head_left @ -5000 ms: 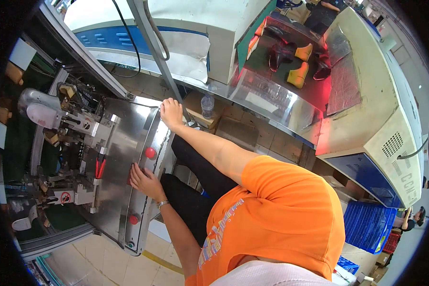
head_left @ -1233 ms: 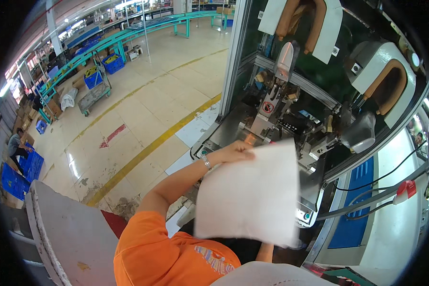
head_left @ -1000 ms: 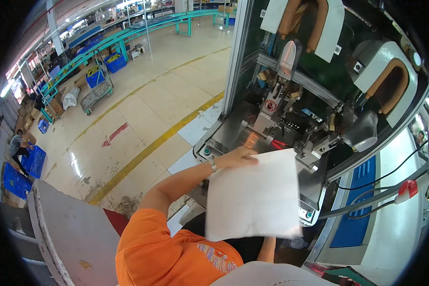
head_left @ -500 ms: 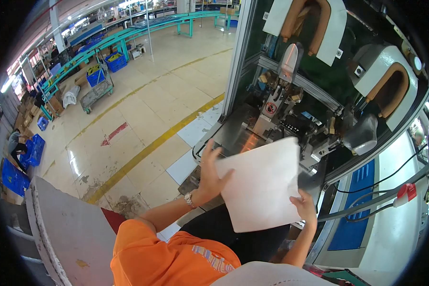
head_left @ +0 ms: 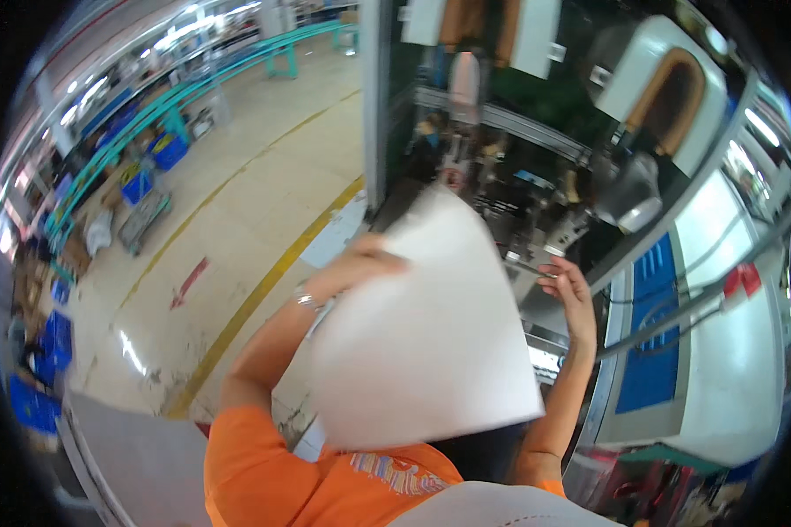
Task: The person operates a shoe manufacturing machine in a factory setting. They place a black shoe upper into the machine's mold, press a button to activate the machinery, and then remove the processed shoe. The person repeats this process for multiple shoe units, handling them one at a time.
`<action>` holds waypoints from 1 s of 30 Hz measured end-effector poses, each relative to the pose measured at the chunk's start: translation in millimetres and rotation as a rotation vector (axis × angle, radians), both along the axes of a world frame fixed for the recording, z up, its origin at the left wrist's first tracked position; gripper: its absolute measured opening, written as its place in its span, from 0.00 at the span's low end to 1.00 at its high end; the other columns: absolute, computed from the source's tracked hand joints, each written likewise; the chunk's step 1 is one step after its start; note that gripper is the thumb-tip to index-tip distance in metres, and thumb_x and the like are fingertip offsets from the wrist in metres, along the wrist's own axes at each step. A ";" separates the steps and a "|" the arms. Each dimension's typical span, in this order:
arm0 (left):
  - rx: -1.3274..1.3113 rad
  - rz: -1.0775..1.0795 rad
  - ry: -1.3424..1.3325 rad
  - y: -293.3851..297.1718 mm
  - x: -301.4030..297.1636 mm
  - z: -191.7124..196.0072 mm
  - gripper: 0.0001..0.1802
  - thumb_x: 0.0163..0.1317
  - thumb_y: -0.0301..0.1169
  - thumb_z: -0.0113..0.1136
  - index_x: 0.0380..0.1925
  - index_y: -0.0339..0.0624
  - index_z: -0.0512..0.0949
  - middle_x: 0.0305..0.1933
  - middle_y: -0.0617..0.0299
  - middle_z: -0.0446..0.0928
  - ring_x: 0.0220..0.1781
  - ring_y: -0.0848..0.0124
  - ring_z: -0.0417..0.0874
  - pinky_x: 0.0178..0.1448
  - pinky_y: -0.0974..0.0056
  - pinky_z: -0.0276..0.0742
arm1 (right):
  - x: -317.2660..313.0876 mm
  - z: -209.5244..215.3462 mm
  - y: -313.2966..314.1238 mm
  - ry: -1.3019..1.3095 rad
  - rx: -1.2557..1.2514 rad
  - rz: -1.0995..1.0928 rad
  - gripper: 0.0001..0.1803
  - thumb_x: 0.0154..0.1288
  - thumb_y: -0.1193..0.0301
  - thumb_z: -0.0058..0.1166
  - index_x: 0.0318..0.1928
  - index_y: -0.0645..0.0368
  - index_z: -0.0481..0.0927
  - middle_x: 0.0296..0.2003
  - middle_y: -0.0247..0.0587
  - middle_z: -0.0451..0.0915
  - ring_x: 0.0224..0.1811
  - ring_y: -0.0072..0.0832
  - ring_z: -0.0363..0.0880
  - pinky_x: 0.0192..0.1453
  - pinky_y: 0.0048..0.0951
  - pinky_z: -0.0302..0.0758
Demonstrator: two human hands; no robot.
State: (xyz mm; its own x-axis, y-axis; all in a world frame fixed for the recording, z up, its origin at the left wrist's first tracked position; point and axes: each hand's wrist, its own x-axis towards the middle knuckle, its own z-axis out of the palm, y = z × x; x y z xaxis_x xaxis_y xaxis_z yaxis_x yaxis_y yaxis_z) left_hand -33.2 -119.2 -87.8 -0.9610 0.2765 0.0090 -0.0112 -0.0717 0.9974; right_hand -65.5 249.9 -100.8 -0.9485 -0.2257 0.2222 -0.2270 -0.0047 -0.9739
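Note:
A large white sheet (head_left: 431, 342), blurred by motion, hangs tilted in front of my body. My left hand (head_left: 365, 266) grips it near its upper left side, fingers closed on the edge. To the right, my right hand (head_left: 573, 294) is off the sheet, raised at the front of a machine (head_left: 470, 158). Its fingertips pinch together around a thin dark piece (head_left: 534, 269), too small and blurred to name. The machine carries upright foot-shaped metal forms (head_left: 634, 193) and brown U-shaped pads (head_left: 672, 101) on white plates. Part of its lower front is hidden by the sheet.
A grey frame post (head_left: 375, 97) bounds the machine on its left. At right stands a white and blue cabinet (head_left: 721, 334) with cables and a red-ended pipe (head_left: 743, 279). Blue crates (head_left: 54, 342) and a cart (head_left: 145, 221) are on the floor at left.
My right hand has let go of the sheet and moved up toward the machine. The sheet has swung left and lower, now in my left hand alone. The whole view has shifted.

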 end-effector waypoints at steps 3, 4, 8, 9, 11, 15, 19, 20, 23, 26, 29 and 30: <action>-0.213 0.107 0.010 -24.7 -10.0 -26.8 0.10 0.55 0.33 0.59 0.27 0.35 0.77 0.25 0.58 0.78 0.22 0.68 0.76 0.26 0.61 0.71 | 6.2 -66.5 12.5 -0.256 -0.076 -0.091 0.18 0.65 0.66 0.47 0.52 0.60 0.70 0.43 0.41 0.77 0.43 0.25 0.75 0.49 0.26 0.71; -0.450 0.103 0.108 -23.6 -13.6 -42.1 0.11 0.55 0.34 0.60 0.27 0.35 0.77 0.24 0.58 0.78 0.22 0.69 0.76 0.25 0.61 0.70 | 13.8 -90.7 10.2 -0.231 -0.053 0.006 0.18 0.64 0.65 0.49 0.52 0.58 0.71 0.43 0.39 0.77 0.44 0.25 0.75 0.49 0.26 0.71; -0.704 -0.003 0.531 -46.0 -24.7 -79.9 0.10 0.56 0.33 0.59 0.29 0.35 0.78 0.28 0.58 0.79 0.26 0.70 0.77 0.31 0.66 0.72 | 60.0 -169.8 1.7 -0.530 -0.004 0.318 0.25 0.60 0.63 0.54 0.57 0.58 0.67 0.46 0.36 0.77 0.47 0.23 0.75 0.51 0.26 0.70; -0.588 -0.008 0.289 -52.8 -25.6 -86.0 0.11 0.56 0.33 0.58 0.32 0.34 0.78 0.32 0.59 0.80 0.30 0.69 0.79 0.37 0.69 0.74 | 72.0 -185.9 -1.5 -0.620 -0.105 0.408 0.27 0.61 0.63 0.52 0.59 0.59 0.65 0.47 0.36 0.76 0.48 0.22 0.75 0.51 0.25 0.70; 0.169 0.199 -0.090 -58.3 -23.3 -100.4 0.11 0.59 0.33 0.57 0.30 0.33 0.77 0.28 0.57 0.80 0.27 0.70 0.79 0.29 0.67 0.71 | 89.9 -211.8 -1.7 -0.764 -0.192 0.515 0.26 0.64 0.64 0.49 0.59 0.61 0.63 0.48 0.37 0.75 0.48 0.22 0.74 0.52 0.23 0.69; -0.620 0.067 0.420 -42.9 -38.1 -116.4 0.12 0.57 0.34 0.60 0.27 0.34 0.75 0.21 0.65 0.73 0.21 0.79 0.68 0.26 0.72 0.66 | 99.0 -254.0 -5.7 -0.757 -0.060 0.392 0.22 0.62 0.66 0.51 0.54 0.62 0.68 0.43 0.40 0.78 0.44 0.24 0.77 0.46 0.23 0.72; -0.650 -0.007 0.278 -30.5 -45.5 -95.4 0.11 0.53 0.31 0.62 0.19 0.36 0.75 0.16 0.73 0.68 0.21 0.82 0.65 0.25 0.73 0.64 | 92.7 -285.2 -11.1 -0.781 0.085 0.207 0.14 0.61 0.67 0.50 0.43 0.63 0.75 0.34 0.41 0.81 0.34 0.25 0.79 0.38 0.24 0.74; -0.494 0.066 0.078 -32.0 -41.4 -86.2 0.11 0.54 0.32 0.62 0.20 0.36 0.75 0.17 0.74 0.68 0.21 0.84 0.63 0.25 0.72 0.63 | 92.8 -291.8 -15.6 -0.845 0.083 0.098 0.11 0.60 0.68 0.50 0.37 0.63 0.77 0.29 0.40 0.81 0.29 0.25 0.79 0.34 0.26 0.75; -0.398 0.061 0.149 -17.8 -31.9 -77.7 0.11 0.54 0.31 0.61 0.20 0.36 0.75 0.17 0.73 0.69 0.22 0.85 0.64 0.24 0.72 0.63 | 90.1 -304.5 -16.6 -0.675 0.379 0.103 0.11 0.60 0.69 0.48 0.39 0.60 0.78 0.31 0.36 0.81 0.29 0.22 0.78 0.33 0.22 0.72; -0.357 0.129 0.181 -10.9 -24.3 -90.1 0.11 0.55 0.31 0.61 0.20 0.36 0.75 0.17 0.73 0.70 0.22 0.85 0.64 0.23 0.71 0.63 | 90.2 -312.7 -17.2 -0.518 0.381 0.047 0.10 0.57 0.71 0.49 0.36 0.61 0.79 0.27 0.38 0.81 0.27 0.24 0.78 0.31 0.25 0.73; -0.591 -0.122 0.402 -18.0 -36.6 -107.6 0.10 0.54 0.31 0.62 0.20 0.39 0.75 0.22 0.72 0.71 0.24 0.84 0.65 0.28 0.73 0.65 | 91.1 -317.5 -16.9 -0.630 0.292 0.047 0.10 0.56 0.73 0.48 0.36 0.63 0.80 0.26 0.39 0.80 0.26 0.26 0.78 0.32 0.28 0.75; -0.436 -0.013 0.238 -25.3 -37.6 -111.6 0.10 0.54 0.31 0.62 0.20 0.38 0.74 0.22 0.72 0.70 0.24 0.83 0.65 0.28 0.73 0.65 | 91.2 -318.2 -15.6 -0.605 0.310 0.048 0.10 0.56 0.72 0.49 0.36 0.63 0.79 0.27 0.39 0.81 0.28 0.26 0.79 0.33 0.28 0.75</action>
